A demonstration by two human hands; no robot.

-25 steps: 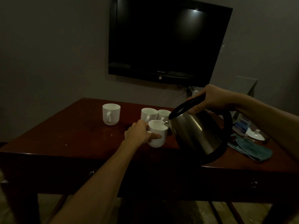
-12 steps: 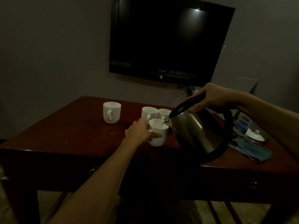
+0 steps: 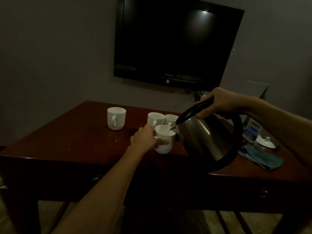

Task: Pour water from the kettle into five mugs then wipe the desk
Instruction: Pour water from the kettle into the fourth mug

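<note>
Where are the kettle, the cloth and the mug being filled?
kettle (image 3: 202, 137): head view, steel side.
cloth (image 3: 263, 157): head view, middle of the folds.
mug (image 3: 166, 136): head view, front wall.

— Surface? 
— Dark red wooden desk, glossy.

— Items on it? 
— Four white mugs visible: one at ten o'clock, a touching pair at centre, one nearer. Teal cloth at three o'clock; white lid just beyond.

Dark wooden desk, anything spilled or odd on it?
Yes: small wet glints lie on the dark wooden desk between the lone white mug and the left hand, looking like spilled droplets.
</note>
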